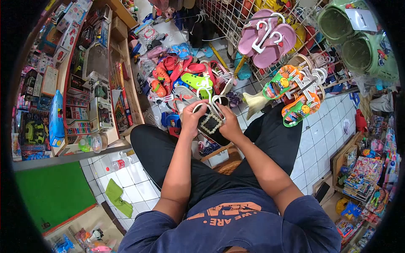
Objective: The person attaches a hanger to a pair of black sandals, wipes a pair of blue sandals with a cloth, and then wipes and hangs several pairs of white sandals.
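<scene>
In front of my lap I hold a pair of black sandals point(209, 125) with a pale, square beaded ornament on the strap. My left hand point(192, 120) is closed on the left edge, its thumb near a white plastic shoe hanger point(205, 91). My right hand point(230, 123) grips the other side, with the fingers partly hidden behind the sandals. The hanger's hooks stand up above the straps. Just beyond my hands, a lime green clog point(197, 81) lies in a pile of footwear point(171, 67).
Pink sandals point(266, 38), orange-green sandals point(294, 95) and bagged green clogs point(358, 46) hang on a wire rack point(230, 21) at the right. Shelves of boxed goods point(90, 80) flank my left. A bottle point(120, 163) and a green cloth point(117, 197) lie on the tiles.
</scene>
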